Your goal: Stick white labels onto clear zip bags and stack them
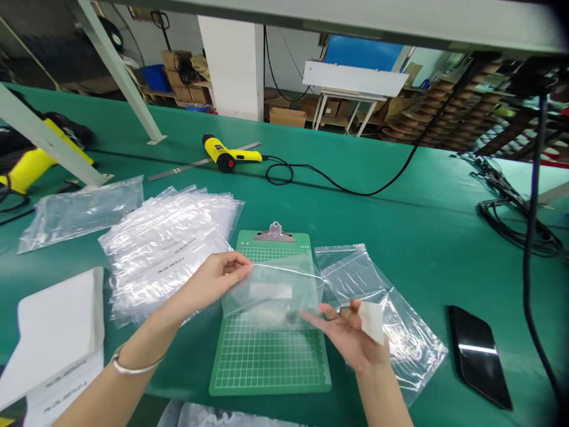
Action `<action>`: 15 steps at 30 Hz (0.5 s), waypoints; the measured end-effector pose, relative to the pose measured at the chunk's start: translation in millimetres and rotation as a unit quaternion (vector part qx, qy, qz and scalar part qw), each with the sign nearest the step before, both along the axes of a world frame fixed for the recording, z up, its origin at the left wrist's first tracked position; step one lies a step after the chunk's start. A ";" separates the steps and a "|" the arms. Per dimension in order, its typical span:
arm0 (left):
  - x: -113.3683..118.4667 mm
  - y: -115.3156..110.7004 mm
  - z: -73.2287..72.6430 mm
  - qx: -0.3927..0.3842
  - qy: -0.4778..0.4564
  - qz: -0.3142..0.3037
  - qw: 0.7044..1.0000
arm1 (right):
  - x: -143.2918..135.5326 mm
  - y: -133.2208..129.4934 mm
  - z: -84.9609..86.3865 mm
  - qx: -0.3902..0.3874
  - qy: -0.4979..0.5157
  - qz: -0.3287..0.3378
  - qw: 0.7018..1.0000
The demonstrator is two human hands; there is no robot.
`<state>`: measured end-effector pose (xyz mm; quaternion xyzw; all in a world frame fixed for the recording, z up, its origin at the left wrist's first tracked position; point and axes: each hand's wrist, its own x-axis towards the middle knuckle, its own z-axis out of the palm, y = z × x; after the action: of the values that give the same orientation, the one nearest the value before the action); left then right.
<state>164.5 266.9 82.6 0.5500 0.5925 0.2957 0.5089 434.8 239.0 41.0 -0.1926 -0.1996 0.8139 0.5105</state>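
Note:
My left hand (229, 276) is closed in a pinch on the upper left corner of a clear plastic bag (306, 290), held above a green gridded clipboard (269, 362). A pale rectangular label (270, 290) shows on the bag. My right hand (351, 335) is at the bag's lower right edge, thumb stretched along the plastic and fingers curled. A small off-white slip of paper (372, 322) sticks out from those curled fingers. Right of the clipboard, more clear zip bags (409, 338) lie on the green table, partly behind my right hand.
A fanned pile of printed clear bags (164, 237) lies left of the clipboard, near white printed sheets (66, 320). Further back is a yellow heat gun (224, 155) with a black cord, over a metal ruler (178, 172). A black phone (480, 356) lies at right.

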 end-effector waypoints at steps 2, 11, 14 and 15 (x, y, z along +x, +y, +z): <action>-2.4 0.5 1.6 0.024 0.027 -0.001 0.999 | -6.9 2.2 1.7 0.010 -0.015 0.011 1.000; -2.7 6.2 19.6 0.094 0.117 -0.049 0.987 | -8.3 27.0 13.2 0.076 -0.137 -0.031 0.987; -1.6 10.0 11.2 0.100 0.088 -0.049 0.990 | -14.4 29.2 9.3 0.067 -0.243 -0.028 0.967; -1.5 12.2 8.2 0.104 0.079 -0.046 0.990 | -17.8 29.4 6.9 0.066 -0.279 -0.025 0.958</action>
<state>163.0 279.1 90.8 0.6479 0.5711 0.2877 0.4138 417.0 268.4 48.0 -0.3824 -0.3824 0.6997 0.4668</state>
